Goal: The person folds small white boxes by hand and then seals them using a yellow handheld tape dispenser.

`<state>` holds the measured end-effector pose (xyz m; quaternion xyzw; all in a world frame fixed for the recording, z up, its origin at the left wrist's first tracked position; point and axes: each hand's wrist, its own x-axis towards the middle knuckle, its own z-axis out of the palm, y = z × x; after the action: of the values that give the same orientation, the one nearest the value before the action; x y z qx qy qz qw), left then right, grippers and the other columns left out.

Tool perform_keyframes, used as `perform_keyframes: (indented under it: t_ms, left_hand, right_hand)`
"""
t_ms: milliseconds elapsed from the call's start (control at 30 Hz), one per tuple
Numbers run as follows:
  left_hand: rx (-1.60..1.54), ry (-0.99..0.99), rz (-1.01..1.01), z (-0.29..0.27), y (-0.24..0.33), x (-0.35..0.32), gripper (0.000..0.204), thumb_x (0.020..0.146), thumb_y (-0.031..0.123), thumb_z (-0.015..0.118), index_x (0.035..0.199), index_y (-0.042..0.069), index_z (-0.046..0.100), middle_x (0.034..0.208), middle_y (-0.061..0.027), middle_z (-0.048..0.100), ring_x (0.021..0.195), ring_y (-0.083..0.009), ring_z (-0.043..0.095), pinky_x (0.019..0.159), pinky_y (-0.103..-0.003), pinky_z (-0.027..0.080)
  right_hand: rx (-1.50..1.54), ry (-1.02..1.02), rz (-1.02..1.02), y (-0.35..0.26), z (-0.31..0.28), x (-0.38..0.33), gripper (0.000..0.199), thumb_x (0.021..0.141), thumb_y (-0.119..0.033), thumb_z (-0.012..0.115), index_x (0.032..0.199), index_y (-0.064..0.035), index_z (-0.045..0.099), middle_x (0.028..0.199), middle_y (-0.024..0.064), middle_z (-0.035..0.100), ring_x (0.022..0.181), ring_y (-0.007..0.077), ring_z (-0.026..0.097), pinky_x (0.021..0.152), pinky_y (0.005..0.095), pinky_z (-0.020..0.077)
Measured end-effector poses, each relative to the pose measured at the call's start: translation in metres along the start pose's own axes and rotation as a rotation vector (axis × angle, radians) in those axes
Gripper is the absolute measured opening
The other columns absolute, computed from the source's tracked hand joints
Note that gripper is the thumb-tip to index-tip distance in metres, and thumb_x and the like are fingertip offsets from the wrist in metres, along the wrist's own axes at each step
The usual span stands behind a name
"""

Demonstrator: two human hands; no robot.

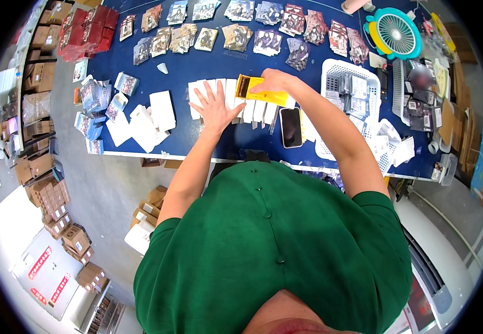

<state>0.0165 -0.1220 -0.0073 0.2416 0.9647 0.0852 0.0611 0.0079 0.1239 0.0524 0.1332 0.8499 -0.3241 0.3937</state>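
Head view: the right hand [277, 80] grips a yellow packet [272, 96] over overlapping white cards [231, 93] on the tabletop [186, 67]; the left hand [215, 109], fingers splayed, could skew them by sliding.

The green shirt [219, 234] has short sleeves [376, 211] — matching buttons [267, 215].

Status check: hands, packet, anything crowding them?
Left hand spread over white cards. Right hand gripping yellow packet. Phone close by, nearer the body.
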Motion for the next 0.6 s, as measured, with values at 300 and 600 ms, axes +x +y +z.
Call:
perform_keyframes:
  t_ms: [300,600]
  left_hand:
    - [-0.012,-0.015,-0.052,0.004,0.008,0.001,0.103,0.070,0.075,0.063,0.155,0.028,0.028,0.160,-0.0283,0.008,0.143,-0.0588,0.000,0.099,-0.083,0.004]
    - [-0.028,0.002,-0.065,0.008,0.009,0.000,0.103,0.070,0.073,0.065,0.155,0.028,0.028,0.160,-0.0279,0.006,0.143,-0.0591,-0.001,0.099,-0.083,0.003]
  right_hand:
    - [-0.012,0.021,0.006,-0.001,0.001,-0.005,0.083,0.067,-0.064,0.076,0.111,0.0067,0.068,0.110,0.0225,0.069,0.098,0.0321,0.069,0.082,0.0389,0.0537]
    - [-0.063,0.061,0.014,-0.001,0.005,-0.011,0.072,0.073,-0.061,0.073,0.112,-0.0009,0.070,0.103,0.0199,0.071,0.094,0.0310,0.070,0.079,0.0383,0.0533]
